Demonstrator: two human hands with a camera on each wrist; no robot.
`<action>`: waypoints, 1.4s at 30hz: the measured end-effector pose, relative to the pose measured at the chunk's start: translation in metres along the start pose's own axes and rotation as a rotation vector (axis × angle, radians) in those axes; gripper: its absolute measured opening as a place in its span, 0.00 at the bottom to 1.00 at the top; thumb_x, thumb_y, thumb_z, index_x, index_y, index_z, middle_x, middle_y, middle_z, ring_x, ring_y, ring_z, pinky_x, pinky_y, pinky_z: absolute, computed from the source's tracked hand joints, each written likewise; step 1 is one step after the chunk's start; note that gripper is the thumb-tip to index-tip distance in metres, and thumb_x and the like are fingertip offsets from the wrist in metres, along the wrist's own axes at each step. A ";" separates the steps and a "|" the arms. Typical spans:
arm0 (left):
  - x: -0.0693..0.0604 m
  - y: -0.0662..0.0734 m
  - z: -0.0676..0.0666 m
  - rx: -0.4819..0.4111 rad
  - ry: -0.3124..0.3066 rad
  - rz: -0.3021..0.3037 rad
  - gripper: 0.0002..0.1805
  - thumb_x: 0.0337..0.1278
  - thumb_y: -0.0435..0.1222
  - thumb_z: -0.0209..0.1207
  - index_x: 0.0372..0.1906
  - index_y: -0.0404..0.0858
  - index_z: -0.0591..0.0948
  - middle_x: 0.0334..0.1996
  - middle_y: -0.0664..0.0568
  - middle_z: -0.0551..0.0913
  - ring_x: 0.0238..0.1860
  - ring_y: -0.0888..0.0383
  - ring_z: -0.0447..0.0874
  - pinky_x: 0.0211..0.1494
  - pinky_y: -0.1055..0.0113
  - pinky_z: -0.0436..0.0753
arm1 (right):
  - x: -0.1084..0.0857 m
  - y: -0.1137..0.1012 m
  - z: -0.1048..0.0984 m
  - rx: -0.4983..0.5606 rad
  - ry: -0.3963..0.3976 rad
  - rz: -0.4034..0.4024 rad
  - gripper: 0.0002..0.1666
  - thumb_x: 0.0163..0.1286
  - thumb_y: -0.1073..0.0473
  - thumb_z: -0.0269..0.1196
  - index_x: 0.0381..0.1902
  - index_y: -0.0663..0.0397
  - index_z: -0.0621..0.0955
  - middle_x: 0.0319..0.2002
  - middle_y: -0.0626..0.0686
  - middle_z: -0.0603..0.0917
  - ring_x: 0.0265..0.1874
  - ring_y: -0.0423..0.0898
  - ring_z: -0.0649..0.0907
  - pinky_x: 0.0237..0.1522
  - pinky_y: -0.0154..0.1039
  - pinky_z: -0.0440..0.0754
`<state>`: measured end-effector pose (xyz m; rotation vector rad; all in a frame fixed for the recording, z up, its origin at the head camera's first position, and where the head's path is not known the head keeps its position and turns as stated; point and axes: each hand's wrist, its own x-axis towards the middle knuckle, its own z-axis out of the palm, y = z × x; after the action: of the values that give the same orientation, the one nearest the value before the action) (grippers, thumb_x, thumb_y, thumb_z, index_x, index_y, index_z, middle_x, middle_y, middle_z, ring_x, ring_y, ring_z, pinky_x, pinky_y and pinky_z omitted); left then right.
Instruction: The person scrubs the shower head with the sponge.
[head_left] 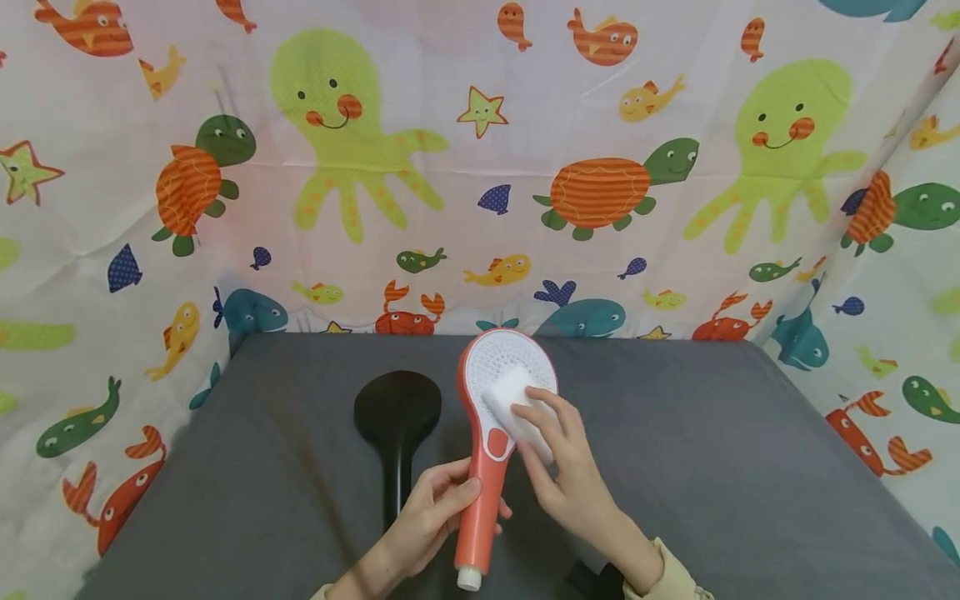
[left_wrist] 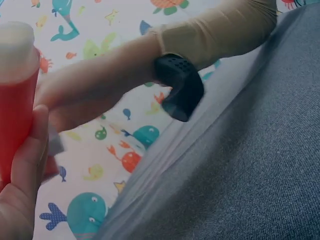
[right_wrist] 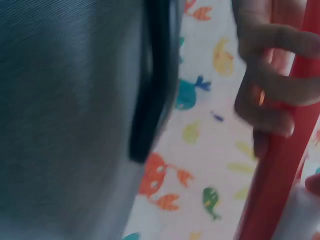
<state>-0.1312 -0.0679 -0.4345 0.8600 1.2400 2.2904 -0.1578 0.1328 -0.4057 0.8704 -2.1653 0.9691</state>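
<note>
My left hand (head_left: 427,521) grips the orange-red handle of a hand-held shower head (head_left: 474,525), which is raised with its white nozzle face towards me. Against that face my right hand (head_left: 573,471) holds a white sponge (head_left: 508,393), thumb at its lower side and fingers over it. The sponge covers the lower right of the nozzles. In the left wrist view the pale threaded end tops the red handle (left_wrist: 17,115), beside my left thumb. The right wrist view shows left-hand fingers (right_wrist: 275,87) wrapped round the handle (right_wrist: 280,170).
A black round-headed thing with a long handle (head_left: 397,408) lies on the grey table (head_left: 675,450), left of the shower head. Behind and at both sides hangs a sea-animal curtain (head_left: 420,125). A dark device (head_left: 596,579) sits at my right wrist.
</note>
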 end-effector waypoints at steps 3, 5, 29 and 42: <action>-0.001 0.000 0.000 -0.006 -0.035 -0.044 0.21 0.69 0.30 0.39 0.61 0.22 0.63 0.36 0.46 0.83 0.35 0.56 0.84 0.43 0.62 0.82 | 0.015 -0.003 0.002 0.034 -0.030 -0.059 0.28 0.56 0.71 0.61 0.56 0.53 0.74 0.62 0.59 0.65 0.60 0.55 0.63 0.51 0.53 0.70; -0.002 -0.001 0.000 -0.015 -0.054 -0.057 0.21 0.69 0.31 0.38 0.60 0.22 0.63 0.37 0.47 0.83 0.35 0.56 0.84 0.43 0.62 0.82 | 0.027 0.001 0.000 0.020 -0.021 -0.065 0.28 0.56 0.70 0.61 0.57 0.53 0.74 0.62 0.59 0.65 0.60 0.55 0.63 0.49 0.53 0.72; -0.002 -0.005 0.005 -0.027 -0.079 -0.101 0.21 0.69 0.31 0.41 0.60 0.22 0.64 0.36 0.47 0.83 0.34 0.56 0.84 0.42 0.63 0.82 | 0.014 -0.006 -0.001 0.002 0.026 -0.060 0.27 0.56 0.69 0.60 0.56 0.53 0.75 0.62 0.59 0.66 0.61 0.58 0.63 0.54 0.57 0.66; -0.002 -0.001 0.002 -0.036 -0.034 -0.016 0.22 0.68 0.28 0.39 0.63 0.23 0.61 0.40 0.40 0.83 0.38 0.51 0.84 0.44 0.59 0.82 | 0.008 0.026 -0.025 -0.132 0.128 0.122 0.28 0.57 0.74 0.60 0.57 0.59 0.72 0.61 0.63 0.65 0.58 0.57 0.66 0.42 0.55 0.77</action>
<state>-0.1283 -0.0672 -0.4347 0.8686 1.1831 2.2693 -0.1754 0.1633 -0.3969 0.6034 -2.1642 0.9024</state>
